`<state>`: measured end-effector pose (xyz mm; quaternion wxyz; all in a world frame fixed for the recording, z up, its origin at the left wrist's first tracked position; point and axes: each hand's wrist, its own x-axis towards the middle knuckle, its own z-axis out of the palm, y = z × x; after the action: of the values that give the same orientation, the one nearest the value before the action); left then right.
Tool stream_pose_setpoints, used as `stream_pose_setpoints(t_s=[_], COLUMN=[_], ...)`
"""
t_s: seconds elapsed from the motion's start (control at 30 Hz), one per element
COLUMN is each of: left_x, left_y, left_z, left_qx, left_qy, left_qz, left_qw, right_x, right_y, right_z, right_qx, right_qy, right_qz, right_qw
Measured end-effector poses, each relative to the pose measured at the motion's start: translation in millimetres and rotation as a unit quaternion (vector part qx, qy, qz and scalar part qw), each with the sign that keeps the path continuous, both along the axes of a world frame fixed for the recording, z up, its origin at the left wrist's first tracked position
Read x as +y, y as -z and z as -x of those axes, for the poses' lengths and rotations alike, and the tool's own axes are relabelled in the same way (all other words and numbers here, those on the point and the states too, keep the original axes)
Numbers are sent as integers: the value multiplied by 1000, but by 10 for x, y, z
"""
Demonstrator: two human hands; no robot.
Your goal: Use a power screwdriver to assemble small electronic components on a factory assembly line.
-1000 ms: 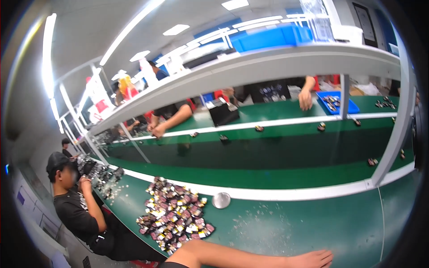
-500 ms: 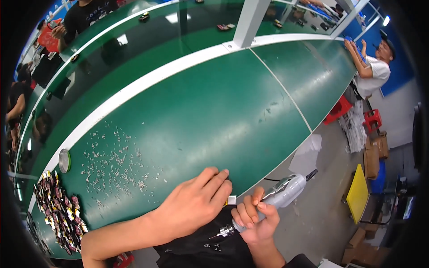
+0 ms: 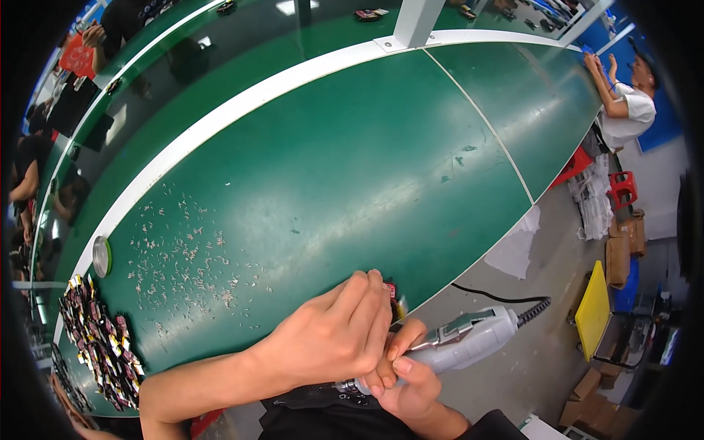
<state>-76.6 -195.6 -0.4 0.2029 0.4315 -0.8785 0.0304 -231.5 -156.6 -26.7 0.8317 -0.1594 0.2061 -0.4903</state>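
My left hand (image 3: 337, 330) is closed over a small part (image 3: 391, 289), red and dark with a yellow bit, at the near edge of the green table. Its palm and fingers hide most of that part. Just right of it, my right hand (image 3: 407, 378) grips a grey electric screwdriver (image 3: 473, 341) with a side lever and a coiled black cord. The tool points left, and its tip is hidden beneath my left hand. The fingers of both hands touch or nearly touch.
Tiny pale slivers (image 3: 194, 253) lie scattered on the left of the table (image 3: 352, 169). Behind them stand a round shallow tin (image 3: 101, 257) and a heap of small dark parts (image 3: 103, 345). A white rail and post border the far side. A person (image 3: 627, 117) works at far right.
My hands have come together, and the screwdriver's tip has gone under my left hand. The small part has turned, showing its red side instead of a silver end. The whole view has shifted slightly.
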Motion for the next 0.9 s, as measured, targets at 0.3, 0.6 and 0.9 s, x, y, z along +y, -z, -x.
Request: stream_pose_setpoints(t_s=[0.3, 0.6, 0.9], left_x=[57, 160, 211], left_y=[-43, -27, -40], left_z=[94, 102, 97], left_qx=[-39, -45, -83], left_qy=[8, 27, 23], left_qz=[-8, -24, -25], left_qw=[999, 998, 996], right_x=[-46, -774, -1037], right_y=[36, -415, -437], right_z=[29, 537, 392], right_qx=[18, -32, 54], right_qy=[17, -41, -5], right_qz=[-26, 172, 226], right_qw=[999, 984, 973])
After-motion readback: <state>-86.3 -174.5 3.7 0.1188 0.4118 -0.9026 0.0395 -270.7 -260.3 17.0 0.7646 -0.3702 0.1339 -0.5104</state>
